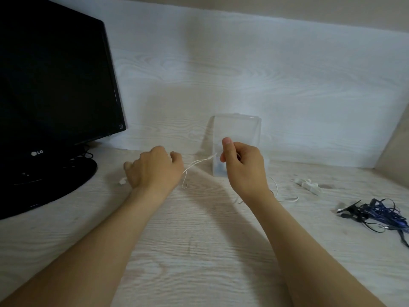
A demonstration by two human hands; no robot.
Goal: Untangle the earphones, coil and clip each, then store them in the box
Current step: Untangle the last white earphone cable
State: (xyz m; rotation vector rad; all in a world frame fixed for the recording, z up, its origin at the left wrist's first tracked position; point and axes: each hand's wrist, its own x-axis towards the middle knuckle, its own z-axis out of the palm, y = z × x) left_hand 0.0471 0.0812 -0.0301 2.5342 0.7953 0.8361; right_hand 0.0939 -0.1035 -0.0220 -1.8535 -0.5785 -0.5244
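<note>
A thin white earphone cable [194,165] stretches between my two hands above the desk. My left hand [152,169] has its fingers curled round the cable's left part, and a white earbud [122,181] peeks out beside it. My right hand [241,165] pinches the cable near its plug, thumb up, in front of the clear plastic box [236,129]. More white cable [285,197] trails on the desk behind my right wrist. A tangled dark blue and black earphone bundle [376,214] lies at the right. Small white clips [308,185] lie right of the box.
A black LG monitor [51,85] on a round stand [51,185] fills the left side. A pale wood-grain back panel [243,74] rises behind the desk [199,251], and a side panel [396,142] closes the right end.
</note>
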